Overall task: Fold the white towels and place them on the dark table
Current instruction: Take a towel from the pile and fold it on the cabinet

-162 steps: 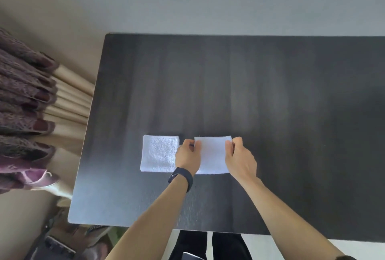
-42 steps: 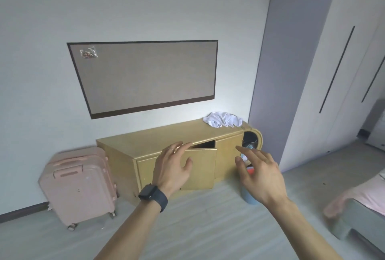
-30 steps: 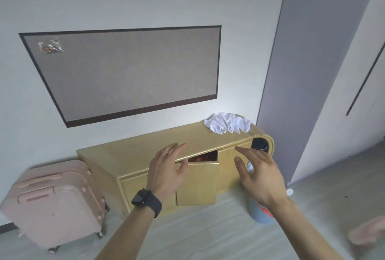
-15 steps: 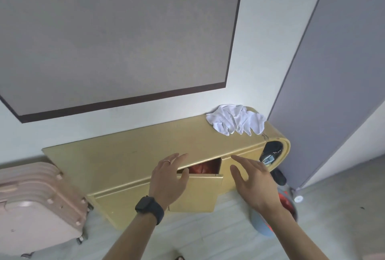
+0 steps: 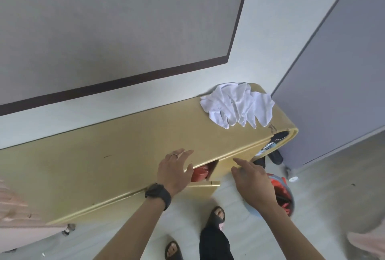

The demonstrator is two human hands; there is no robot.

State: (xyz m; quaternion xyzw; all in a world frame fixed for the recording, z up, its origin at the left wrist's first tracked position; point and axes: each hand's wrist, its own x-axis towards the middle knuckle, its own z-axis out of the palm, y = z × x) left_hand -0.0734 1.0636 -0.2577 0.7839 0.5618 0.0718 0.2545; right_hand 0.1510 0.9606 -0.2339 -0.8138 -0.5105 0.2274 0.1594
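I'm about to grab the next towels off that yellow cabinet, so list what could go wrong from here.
1. The white towels lie crumpled near the rounded right end of the yellow cabinet; a loose grab may drop one on the floor.
2. The cabinet door hangs ajar in front of the legs; stepping closer could bump it.
3. Both the left hand and right hand are empty and short of the pile, so leaning over is probably needed.

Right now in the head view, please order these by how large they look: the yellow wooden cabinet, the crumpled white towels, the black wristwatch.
1. Yellow wooden cabinet
2. Crumpled white towels
3. Black wristwatch

The wristwatch is nearest the camera, yet looks smallest.
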